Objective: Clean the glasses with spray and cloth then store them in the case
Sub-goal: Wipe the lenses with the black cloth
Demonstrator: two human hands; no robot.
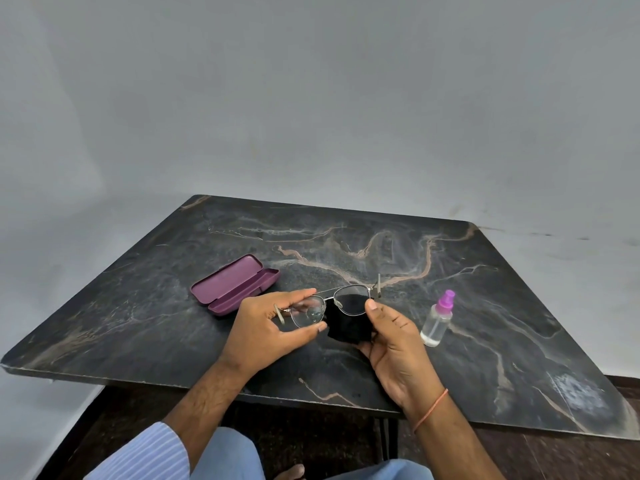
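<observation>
Filling most of the view is the desk (485, 306), a dark marbled slab, and all the task's things are on it or just above it. At about ten o'clock from the hands lies the case (233, 285), purple, open, with nothing in it. At three o'clock stands the spray (437, 320), a clear bottle with a purple top, upright and a little apart from the right hand.

The step in hand, as I judge it, is the wiping. The left hand (270, 337) has its grip closed on the glasses (332, 304), thumb and fingers pinching the rim of the lens on that side. The right hand (391, 344) has its grip closed on the cloth (346, 325), a black one, and presses it behind the other lens, with the thumb on the rim. So the glasses hang between both hands, just over the desk, with the temples open; one temple tip points up at twelve o'clock.

Small drops seem to sit on the left lens, so this lens is probably not wiped yet. The next move calls for shifting the cloth to that lens, at nine o'clock from the cloth, while the left grip changes to hold the frame elsewhere. Afterwards the temples must be folded before the glasses go into the case.
</observation>
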